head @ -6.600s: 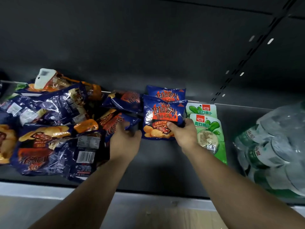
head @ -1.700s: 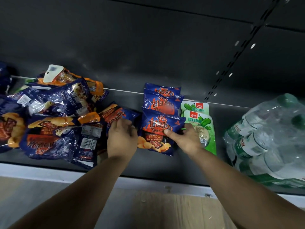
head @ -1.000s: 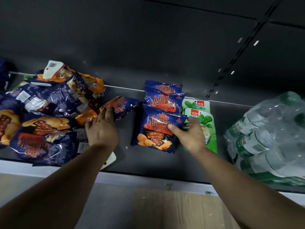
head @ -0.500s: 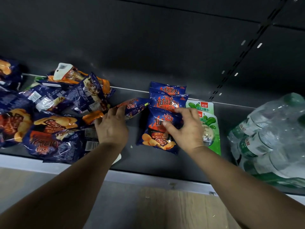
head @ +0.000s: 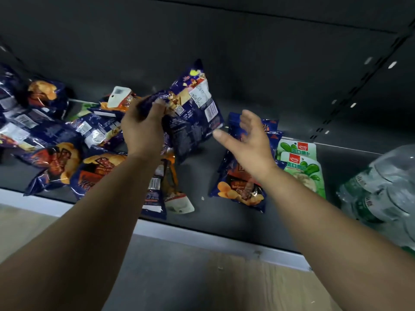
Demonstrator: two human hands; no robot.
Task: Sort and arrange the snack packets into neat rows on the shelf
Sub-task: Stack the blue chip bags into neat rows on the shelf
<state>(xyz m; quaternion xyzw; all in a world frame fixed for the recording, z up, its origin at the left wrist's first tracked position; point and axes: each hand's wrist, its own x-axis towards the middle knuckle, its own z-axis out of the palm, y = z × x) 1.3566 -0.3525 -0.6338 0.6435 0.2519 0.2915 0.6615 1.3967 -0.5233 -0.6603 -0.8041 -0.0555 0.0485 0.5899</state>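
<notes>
Your left hand (head: 143, 129) pinched 1 blue packet (head: 193, 115) back-side up; your right hand (head: 249, 142), fingers spread, waited left of the row (head: 240, 187); you needed to flip it first

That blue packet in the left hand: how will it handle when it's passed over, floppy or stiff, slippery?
The blue packet looks puffed and holds its shape while the left hand grips one edge, so it is probably light and semi-stiff, not limp. Its film shines, so it is likely slippery. The open right hand should take it gently; the contents are probably brittle.
</notes>
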